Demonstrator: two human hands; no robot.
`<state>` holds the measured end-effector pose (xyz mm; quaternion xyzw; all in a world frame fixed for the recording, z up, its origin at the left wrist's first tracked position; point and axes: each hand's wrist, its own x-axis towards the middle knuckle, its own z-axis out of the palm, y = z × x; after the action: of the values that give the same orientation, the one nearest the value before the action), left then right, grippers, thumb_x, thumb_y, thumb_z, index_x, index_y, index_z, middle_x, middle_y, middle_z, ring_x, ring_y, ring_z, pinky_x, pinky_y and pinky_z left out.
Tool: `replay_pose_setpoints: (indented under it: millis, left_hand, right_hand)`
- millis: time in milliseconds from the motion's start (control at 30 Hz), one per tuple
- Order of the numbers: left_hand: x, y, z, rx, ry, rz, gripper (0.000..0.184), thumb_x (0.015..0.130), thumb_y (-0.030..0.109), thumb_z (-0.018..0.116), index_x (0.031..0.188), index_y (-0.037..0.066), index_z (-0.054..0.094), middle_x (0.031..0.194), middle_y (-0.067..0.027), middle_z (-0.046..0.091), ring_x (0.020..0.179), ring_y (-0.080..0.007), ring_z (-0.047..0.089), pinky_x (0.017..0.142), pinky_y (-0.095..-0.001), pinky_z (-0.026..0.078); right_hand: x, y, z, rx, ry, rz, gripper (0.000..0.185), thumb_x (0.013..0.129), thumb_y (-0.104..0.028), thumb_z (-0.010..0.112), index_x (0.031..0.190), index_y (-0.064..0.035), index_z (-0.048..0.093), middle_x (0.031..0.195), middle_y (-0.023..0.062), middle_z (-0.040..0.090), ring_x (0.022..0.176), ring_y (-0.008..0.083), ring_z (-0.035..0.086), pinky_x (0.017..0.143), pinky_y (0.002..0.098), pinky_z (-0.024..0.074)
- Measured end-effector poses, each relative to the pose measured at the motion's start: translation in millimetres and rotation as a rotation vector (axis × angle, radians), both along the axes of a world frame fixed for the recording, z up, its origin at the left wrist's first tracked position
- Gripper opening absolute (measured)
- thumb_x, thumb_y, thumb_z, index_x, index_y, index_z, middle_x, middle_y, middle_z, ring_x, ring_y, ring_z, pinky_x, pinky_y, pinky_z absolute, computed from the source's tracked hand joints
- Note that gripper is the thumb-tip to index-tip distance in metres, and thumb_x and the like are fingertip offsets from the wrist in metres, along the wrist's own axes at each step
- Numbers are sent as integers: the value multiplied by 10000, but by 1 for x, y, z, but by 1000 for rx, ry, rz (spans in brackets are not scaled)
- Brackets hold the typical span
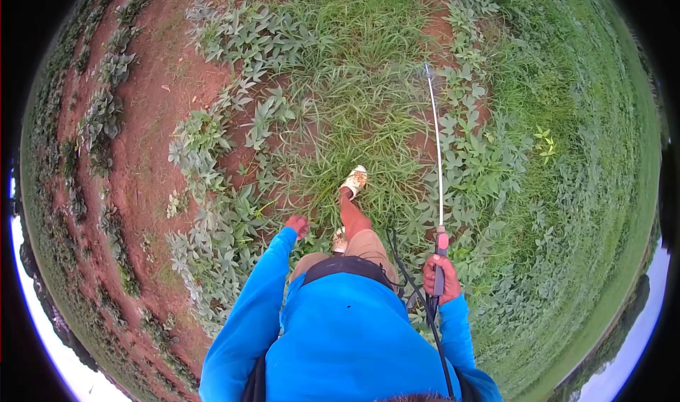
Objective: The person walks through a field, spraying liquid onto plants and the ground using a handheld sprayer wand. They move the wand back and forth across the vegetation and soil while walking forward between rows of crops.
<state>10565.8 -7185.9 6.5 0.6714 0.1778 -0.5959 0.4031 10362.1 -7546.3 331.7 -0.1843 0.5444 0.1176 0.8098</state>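
My right hand (440, 277) is wrapped round the grey and pink handle of a spray wand (437, 147). The wand's long pale tube points forward over the plants, and a faint mist shows around the nozzle (428, 70) at its far end. A dark hose (437, 337) runs from the handle back along my right side. My left hand (298, 226) hangs by my left hip, its fingers curled in with nothing seen in them. Beneath it are broad-leaved crop plants (237, 214).
Tall grass (354, 97) grows between two crop rows, around my light, soil-stained shoe (355, 180). To the left lies bare reddish soil (152, 133) with further plant rows (103, 122). Dense green growth (567, 147) covers the right side. Straps cross my blue shirt.
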Motion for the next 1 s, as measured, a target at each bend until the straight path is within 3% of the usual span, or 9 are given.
replay_pose_setpoints:
  millis: [200, 267, 367, 467, 667, 800, 900, 1000]
  left_hand:
    - [71, -45, 11, -51, -40, -134, 276, 809, 305, 512, 929, 65, 574, 713, -46, 572, 468, -139, 500, 372, -264, 374]
    - [100, -59, 28, -148, -53, -100, 263, 829, 309, 503, 924, 72, 566, 711, -44, 574, 473, -136, 514, 379, -261, 388]
    - [147, -71, 36, -61, -93, -143, 253, 849, 301, 489, 926, 72, 560, 701, -41, 567, 475, -135, 518, 380, -260, 392]
    - [186, -87, 75, -37, -167, -140, 243, 847, 280, 479, 923, 64, 560, 690, -41, 557, 464, -131, 505, 379, -252, 384]
    - [228, -92, 103, -5, -195, -138, 254, 849, 289, 452, 925, 72, 559, 663, -35, 530, 478, -131, 494, 390, -261, 386]
    - [229, -84, 88, -3, -160, -75, 270, 836, 326, 463, 901, 90, 576, 684, -42, 543, 514, -141, 494, 417, -277, 402]
    - [229, -97, 108, 47, -194, -238, 281, 760, 362, 523, 855, 111, 604, 711, -19, 552, 563, -139, 513, 450, -287, 435]
    - [238, -104, 100, 111, -243, -231, 267, 762, 314, 513, 890, 96, 599, 708, -36, 556, 533, -146, 515, 423, -284, 421]
  right_hand:
    - [49, -27, -5, -127, -36, -241, 283, 815, -395, 534, 734, -153, 411, 542, -21, 368, 390, 90, 337, 340, 228, 278]
    - [69, -39, -3, -71, -98, -272, 286, 816, -397, 530, 738, -149, 410, 541, -22, 362, 389, 91, 330, 337, 233, 276]
    - [94, -61, -15, 36, -202, -261, 287, 815, -399, 529, 739, -143, 422, 539, -25, 351, 388, 86, 317, 330, 233, 273]
    - [128, -80, -26, 214, -331, -240, 277, 818, -388, 529, 740, -139, 435, 538, -24, 351, 386, 79, 309, 329, 229, 277]
    - [204, -98, -41, 267, -316, 73, 282, 819, -381, 549, 738, -127, 458, 544, -23, 402, 379, 59, 329, 309, 206, 280]
    - [260, -107, -32, 311, -371, 265, 268, 817, -366, 563, 723, -148, 439, 541, -51, 395, 370, 37, 332, 311, 191, 269]
    - [305, -112, -30, 401, -439, 353, 252, 821, -357, 559, 736, -146, 451, 543, -54, 402, 371, 32, 333, 310, 192, 273]
    - [346, -115, -36, 509, -492, 423, 238, 821, -346, 563, 748, -147, 457, 546, -59, 408, 383, 29, 347, 319, 186, 273]
